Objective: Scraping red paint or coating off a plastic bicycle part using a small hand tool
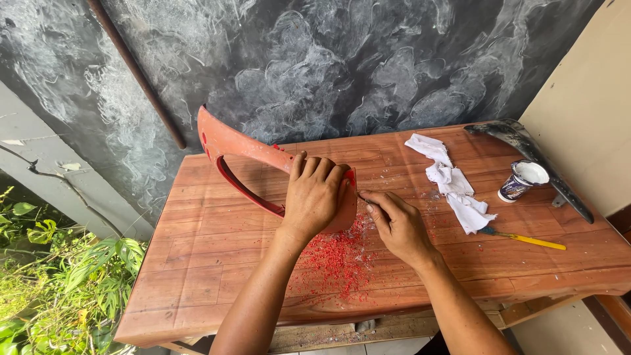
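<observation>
I see a wooden table (210,263) of reddish planks filling most of the head view, set against a dark grey wall (342,59) with pale swirls. On it lies a red plastic panel (240,146), long and curved; its long axis runs from the far left corner of the table toward the middle, with the narrow tip pointing up and left over the table's back edge and the broad end nearest me. It stands on its edge, tilted, with an open slot along its lower side.

My left hand (314,194) lies flat over the broad end, fingers spread and pressing it down. My right hand (396,223) sits just beside it, fingers pinched together on a small thin blade (363,197) whose tip touches the panel's edge. Red flakes (338,260) lie scattered on the wood below both hands.

At the far right a dark curved part (526,148) lies along the table's edge. A crumpled white cloth (453,184) lies in between. Near the dark part stands a small open pot (519,181), blue-sided with a white label band, holding something white. A yellow-handled tool (529,240) lies just in front of the cloth.
</observation>
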